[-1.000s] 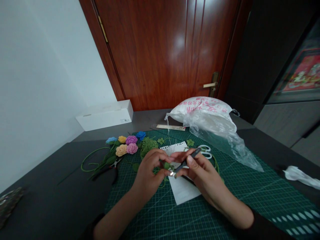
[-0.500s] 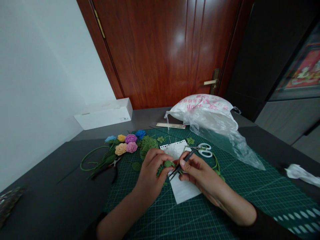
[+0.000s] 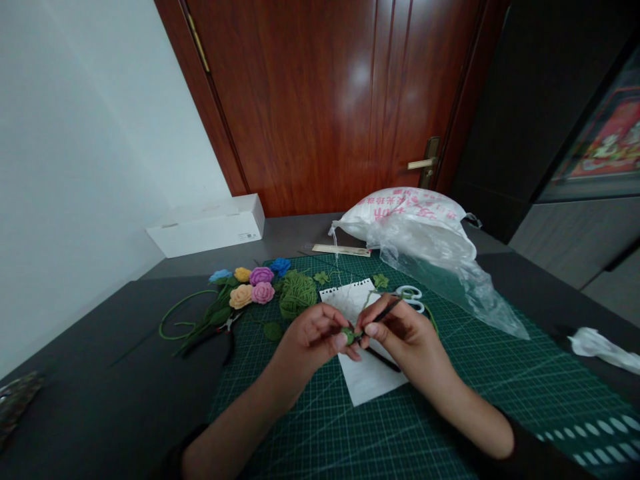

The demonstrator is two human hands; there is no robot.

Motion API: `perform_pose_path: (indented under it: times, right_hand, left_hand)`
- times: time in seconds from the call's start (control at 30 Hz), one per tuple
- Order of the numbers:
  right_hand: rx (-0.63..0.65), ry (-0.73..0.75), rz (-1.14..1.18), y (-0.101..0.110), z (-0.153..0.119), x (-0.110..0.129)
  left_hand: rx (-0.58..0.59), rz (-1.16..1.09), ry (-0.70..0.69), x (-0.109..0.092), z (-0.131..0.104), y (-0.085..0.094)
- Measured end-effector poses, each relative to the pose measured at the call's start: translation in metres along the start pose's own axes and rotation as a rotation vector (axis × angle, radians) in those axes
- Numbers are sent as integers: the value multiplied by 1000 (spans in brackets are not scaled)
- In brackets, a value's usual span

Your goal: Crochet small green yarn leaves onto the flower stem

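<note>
My left hand (image 3: 313,340) is closed in a pinch on a small green crocheted piece (image 3: 349,335). Its fingers cover most of the piece. Close against it, my right hand (image 3: 405,340) pinches a slim dark tool (image 3: 389,309) between thumb and fingers, slanting down toward the green piece. The tool's tip is too small to make out. A second dark strip (image 3: 383,360) shows below the right fingers, over a white notepad sheet (image 3: 367,387); whether it is held or lies there I cannot tell.
On the green cutting mat (image 3: 300,427) lie green yarn (image 3: 299,293), white-handled scissors (image 3: 410,292) and small green leaves (image 3: 380,281). Crocheted flowers (image 3: 261,292) and pliers (image 3: 229,337) are left. Behind stand a white box (image 3: 210,230), a ruler (image 3: 341,251) and a stuffed plastic bag (image 3: 415,223).
The dark tool has turned; its two prongs no longer show below the left fingers. A dark strip now appears under my right hand, which has shifted slightly right. The green piece has moved slightly right.
</note>
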State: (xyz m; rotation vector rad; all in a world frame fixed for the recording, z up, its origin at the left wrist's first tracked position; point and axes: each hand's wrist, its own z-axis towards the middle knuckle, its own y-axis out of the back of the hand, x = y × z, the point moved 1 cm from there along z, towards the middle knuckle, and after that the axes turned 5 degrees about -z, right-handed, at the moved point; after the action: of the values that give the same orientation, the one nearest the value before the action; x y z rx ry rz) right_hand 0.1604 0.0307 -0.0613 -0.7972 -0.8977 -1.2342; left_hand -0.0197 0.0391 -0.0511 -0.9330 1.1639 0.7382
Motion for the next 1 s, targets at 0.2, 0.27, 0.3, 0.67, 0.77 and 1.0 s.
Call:
perform_pose_path:
  times: [0.2,0.27,0.3,0.67,0.77,1.0]
  right_hand:
    - [74,382,-364,0,-6,16]
    - [40,320,-369,2,-6,18]
    - [15,248,-359,3,-6,18]
    - [-182,-48,171,7,-2,21]
    - [-158,-71,232,-1,-5,17]
    - [-172,-101,237,-5,-6,15]
  left_hand:
    - [-46,-38,14,-1,1,6]
    - [-108,-22,-29,-2,2,11]
    - [-135,-15,-52,-3,2,13]
    - [-214,37,-121,-10,-1,5]
    - [-217,48,-110,-10,-1,3]
    - [-204,51,-78,-8,-1,0]
